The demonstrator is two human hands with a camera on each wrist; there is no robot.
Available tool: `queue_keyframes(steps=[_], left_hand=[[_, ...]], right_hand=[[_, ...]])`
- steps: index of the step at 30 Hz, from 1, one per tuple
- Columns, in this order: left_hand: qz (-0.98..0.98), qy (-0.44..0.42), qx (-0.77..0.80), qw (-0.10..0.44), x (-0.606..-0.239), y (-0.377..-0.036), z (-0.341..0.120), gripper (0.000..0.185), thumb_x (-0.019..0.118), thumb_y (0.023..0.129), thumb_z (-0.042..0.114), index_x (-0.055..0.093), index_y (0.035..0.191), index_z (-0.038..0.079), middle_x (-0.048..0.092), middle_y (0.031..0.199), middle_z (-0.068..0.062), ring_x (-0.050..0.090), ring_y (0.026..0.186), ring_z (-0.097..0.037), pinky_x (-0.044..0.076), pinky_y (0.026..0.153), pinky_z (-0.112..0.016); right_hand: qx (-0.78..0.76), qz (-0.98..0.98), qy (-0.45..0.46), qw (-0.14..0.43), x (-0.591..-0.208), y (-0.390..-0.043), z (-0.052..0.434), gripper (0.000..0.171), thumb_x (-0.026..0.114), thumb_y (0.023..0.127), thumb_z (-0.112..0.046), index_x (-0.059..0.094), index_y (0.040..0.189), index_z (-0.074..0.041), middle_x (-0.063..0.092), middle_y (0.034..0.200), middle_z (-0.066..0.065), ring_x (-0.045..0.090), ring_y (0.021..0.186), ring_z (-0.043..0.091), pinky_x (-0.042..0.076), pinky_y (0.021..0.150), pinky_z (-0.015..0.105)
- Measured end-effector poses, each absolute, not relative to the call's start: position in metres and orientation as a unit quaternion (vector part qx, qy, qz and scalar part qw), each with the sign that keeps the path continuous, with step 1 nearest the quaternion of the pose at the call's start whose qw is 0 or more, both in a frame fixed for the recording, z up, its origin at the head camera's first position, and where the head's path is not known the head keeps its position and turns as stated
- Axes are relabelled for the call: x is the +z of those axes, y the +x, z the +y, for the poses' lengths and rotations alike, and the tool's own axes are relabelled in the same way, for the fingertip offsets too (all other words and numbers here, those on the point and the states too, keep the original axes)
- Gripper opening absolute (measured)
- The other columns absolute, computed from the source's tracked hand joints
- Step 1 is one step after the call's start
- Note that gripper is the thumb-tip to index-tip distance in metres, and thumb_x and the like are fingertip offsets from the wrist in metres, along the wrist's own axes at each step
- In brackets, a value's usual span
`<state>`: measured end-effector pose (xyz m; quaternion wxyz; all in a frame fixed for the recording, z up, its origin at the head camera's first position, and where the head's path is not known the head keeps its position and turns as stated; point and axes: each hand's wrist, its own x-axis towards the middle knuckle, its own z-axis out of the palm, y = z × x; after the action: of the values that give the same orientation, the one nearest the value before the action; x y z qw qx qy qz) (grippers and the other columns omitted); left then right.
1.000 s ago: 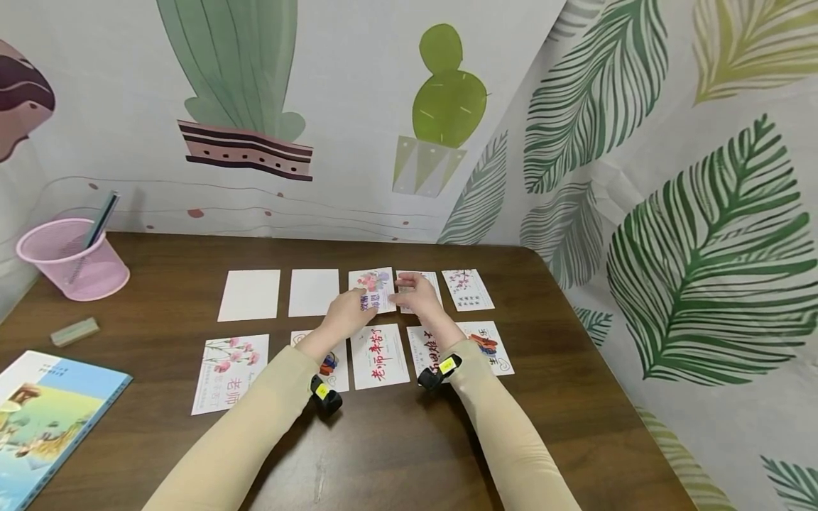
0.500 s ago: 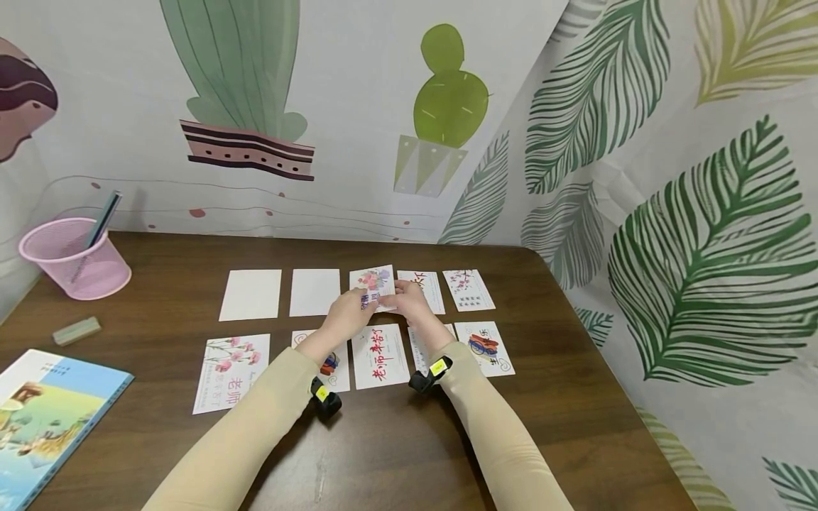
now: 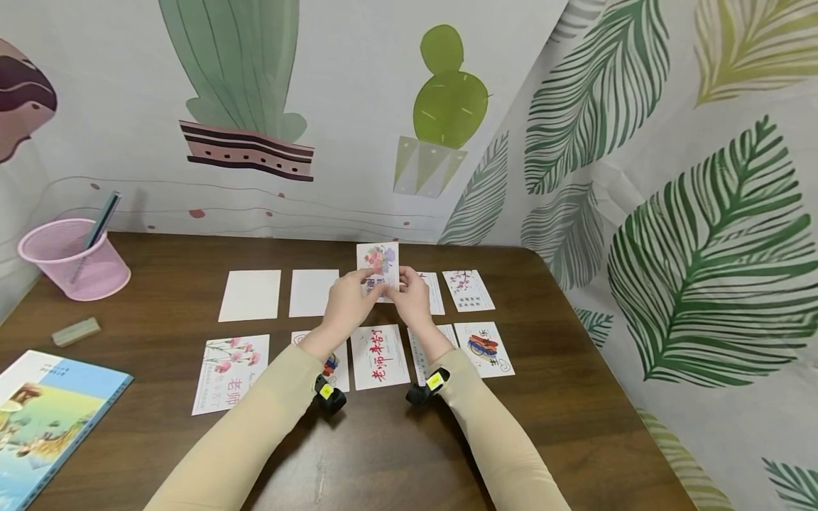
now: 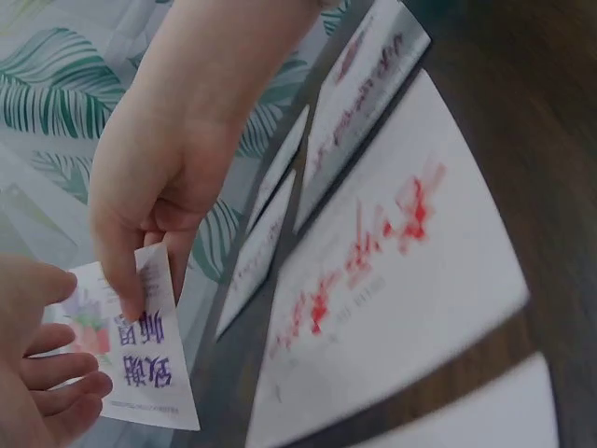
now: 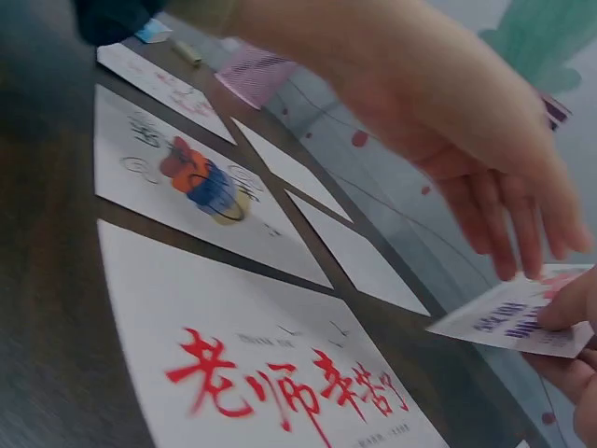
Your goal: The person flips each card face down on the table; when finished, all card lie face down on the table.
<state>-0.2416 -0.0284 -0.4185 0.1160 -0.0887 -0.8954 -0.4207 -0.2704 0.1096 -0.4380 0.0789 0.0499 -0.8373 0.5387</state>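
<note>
The right hand (image 3: 412,301) pinches a flower card (image 3: 378,257) over the table (image 3: 594,433); the left hand (image 3: 348,301), fingers loose, is beside the card.

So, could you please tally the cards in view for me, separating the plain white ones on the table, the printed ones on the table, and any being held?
Plain white cards on the table: 2
Printed cards on the table, some partly hidden: 7
Held printed card: 1
Total: 10
</note>
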Motion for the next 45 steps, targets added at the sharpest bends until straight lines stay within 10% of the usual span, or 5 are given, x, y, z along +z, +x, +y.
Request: queue_keyframes(steps=[5,9,15,22,45], left_hand=[[-0.878,-0.064,-0.450,0.153,-0.411,-0.242,-0.024,0.046,0.071,0.089,0.035,0.068,0.122,0.002,0.074,0.100,-0.017,0.047,0.043,-0.016,0.034,0.043,-0.023],[-0.875,-0.053,-0.454,0.161,-0.408,-0.244,-0.021,0.050,0.073,0.087,0.038,0.068,0.121,0.002,0.071,0.073,-0.014,0.029,0.040,-0.007,0.023,0.040,-0.021],[-0.868,-0.058,-0.466,0.163,-0.407,-0.243,-0.022,0.050,0.075,0.086,0.035,0.068,0.121,0.000,0.074,0.090,-0.020,0.030,0.043,-0.010,0.024,0.041,-0.022],[-0.849,-0.088,-0.492,0.175,-0.409,-0.244,-0.030,0.039,0.073,0.088,0.028,0.071,0.115,-0.001,0.074,0.104,-0.016,0.073,0.080,-0.027,0.058,0.067,-0.035],[-0.831,-0.014,-0.552,0.072,-0.428,-0.255,-0.057,0.035,0.060,0.098,0.018,0.063,0.122,-0.006,0.071,0.109,-0.022,0.072,0.083,-0.031,0.059,0.079,-0.039]], right_hand=[[0.557,-0.816,0.067,0.142,-0.434,-0.260,0.100,0.030,0.062,0.085,0.009,0.060,0.114,0.007,0.070,0.109,0.024,0.071,0.095,0.034,0.060,0.076,0.030],[0.558,-0.809,0.083,0.165,-0.434,-0.255,0.095,0.028,0.060,0.085,0.009,0.061,0.113,0.007,0.069,0.108,0.024,0.071,0.095,0.035,0.060,0.075,0.029],[0.568,-0.798,0.120,0.165,-0.436,-0.251,0.093,0.034,0.065,0.080,0.010,0.062,0.113,0.008,0.070,0.106,0.026,0.071,0.096,0.037,0.059,0.081,0.033],[0.594,-0.777,0.184,0.094,-0.433,-0.247,0.099,0.052,0.072,0.081,0.006,0.054,0.130,0.006,0.063,0.124,0.027,0.063,0.114,0.038,0.053,0.097,0.038],[0.603,-0.791,0.091,0.055,-0.431,-0.287,0.139,0.045,0.068,0.089,-0.003,0.055,0.131,0.001,0.064,0.121,0.021,0.060,0.112,0.031,0.051,0.096,0.036]])
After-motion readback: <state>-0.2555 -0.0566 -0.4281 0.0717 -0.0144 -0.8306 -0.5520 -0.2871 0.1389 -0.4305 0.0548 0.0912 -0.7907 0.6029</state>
